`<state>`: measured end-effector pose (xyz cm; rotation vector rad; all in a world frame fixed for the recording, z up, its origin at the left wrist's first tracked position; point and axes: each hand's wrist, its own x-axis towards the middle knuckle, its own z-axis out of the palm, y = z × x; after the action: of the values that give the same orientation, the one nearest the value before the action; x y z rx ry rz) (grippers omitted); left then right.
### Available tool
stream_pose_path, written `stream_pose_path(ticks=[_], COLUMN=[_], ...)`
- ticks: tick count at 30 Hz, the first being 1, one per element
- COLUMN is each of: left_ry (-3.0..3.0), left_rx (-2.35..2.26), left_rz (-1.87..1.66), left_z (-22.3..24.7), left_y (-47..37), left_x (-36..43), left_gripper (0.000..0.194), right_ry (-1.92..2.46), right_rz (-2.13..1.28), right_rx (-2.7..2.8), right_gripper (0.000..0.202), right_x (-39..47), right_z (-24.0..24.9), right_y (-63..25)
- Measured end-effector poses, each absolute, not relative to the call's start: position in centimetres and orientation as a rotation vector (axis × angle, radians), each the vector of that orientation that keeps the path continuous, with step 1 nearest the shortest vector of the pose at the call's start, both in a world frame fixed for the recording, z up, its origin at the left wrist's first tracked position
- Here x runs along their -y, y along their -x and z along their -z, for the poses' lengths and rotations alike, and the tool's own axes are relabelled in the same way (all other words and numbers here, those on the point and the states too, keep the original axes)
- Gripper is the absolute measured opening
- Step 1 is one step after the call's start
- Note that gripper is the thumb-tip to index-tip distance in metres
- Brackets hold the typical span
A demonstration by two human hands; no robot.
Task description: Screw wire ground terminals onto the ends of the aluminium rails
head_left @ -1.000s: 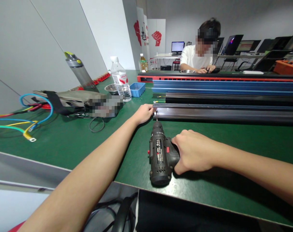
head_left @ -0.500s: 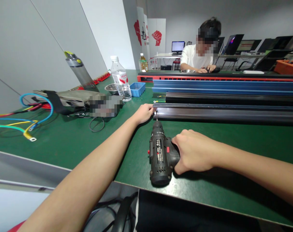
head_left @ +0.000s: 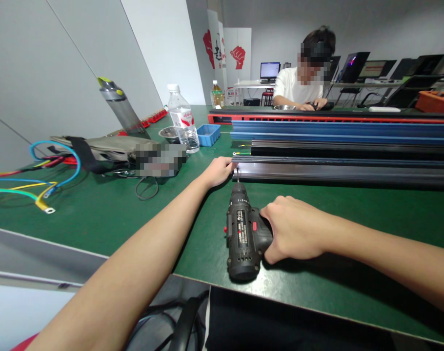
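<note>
My right hand [head_left: 293, 229] is wrapped round the handle of a black cordless drill [head_left: 243, 239], which lies on its side with its chuck pointing away from me. The drill's bit [head_left: 238, 174] reaches the left end of a long dark metal rail [head_left: 335, 171], and a light shines on that spot. At the same end, my left hand [head_left: 220, 170] grips the rail with its fingers closed; the fingertips are partly hidden behind it. Just beyond lie a short yellow-green wire [head_left: 243, 153] with a ring lug and another black rail [head_left: 353, 148].
Blue rails [head_left: 339, 130] and a red-and-black rail [head_left: 317, 117] lie farther back. To the left are a water bottle [head_left: 183, 119], a blue tray [head_left: 209, 135], a grey bag [head_left: 108, 146] and lugged cables [head_left: 42, 202]. Across the green table [head_left: 192, 234] sits a person [head_left: 298, 83].
</note>
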<state>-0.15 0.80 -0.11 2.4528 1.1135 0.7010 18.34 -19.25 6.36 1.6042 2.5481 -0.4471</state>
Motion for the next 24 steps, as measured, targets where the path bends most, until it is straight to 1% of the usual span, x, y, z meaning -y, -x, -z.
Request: stream_pose_path(ticks=[24], left_ry=[-2.471], left_rx=[-1.110], left_rz=[-0.710], left_z=[0.29], left_y=[0.20], left_x=[-0.95], left_gripper=[0.042], right_ry=[-1.609], right_rz=[0.433], right_rx=[-2.549], right_gripper=[0.037], right_x=[19.27], right_z=[-6.29], right_y=[-18.27])
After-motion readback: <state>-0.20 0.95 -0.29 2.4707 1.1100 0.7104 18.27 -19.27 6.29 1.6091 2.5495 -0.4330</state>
